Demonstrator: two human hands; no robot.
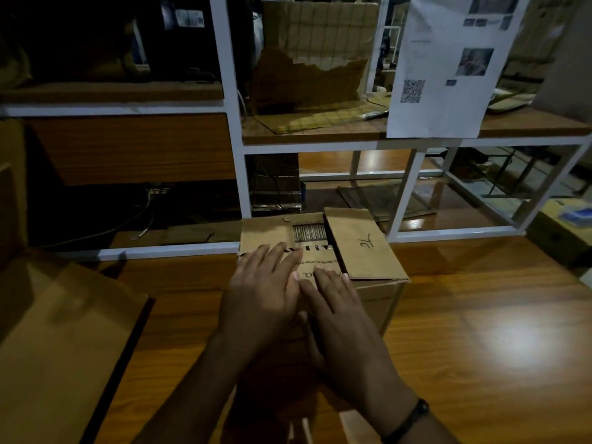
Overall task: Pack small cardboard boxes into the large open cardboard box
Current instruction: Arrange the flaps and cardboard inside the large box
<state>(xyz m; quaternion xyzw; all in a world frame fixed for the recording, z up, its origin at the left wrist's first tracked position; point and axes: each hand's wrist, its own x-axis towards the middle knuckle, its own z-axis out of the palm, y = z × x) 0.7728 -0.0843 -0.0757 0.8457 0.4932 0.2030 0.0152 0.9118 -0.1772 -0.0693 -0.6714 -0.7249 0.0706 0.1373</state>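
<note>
Both forearms reach forward and draw together toward the wrists. The left hand [266,293] lies palm down, fingers straight and slightly spread. The right hand [339,318] lies flat just beside it, fingers straight too, the two hands touching along their inner edges (a dark band [408,419] circles the right wrist).

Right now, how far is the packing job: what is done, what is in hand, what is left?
Done: no packed box shows; the large brown cardboard box at the left hides its inside. In hand: left hand and right hand lie flat on the top flaps of the small brown cardboard box on the wooden table, apparently closing it. Left: move it into the large box.
</note>
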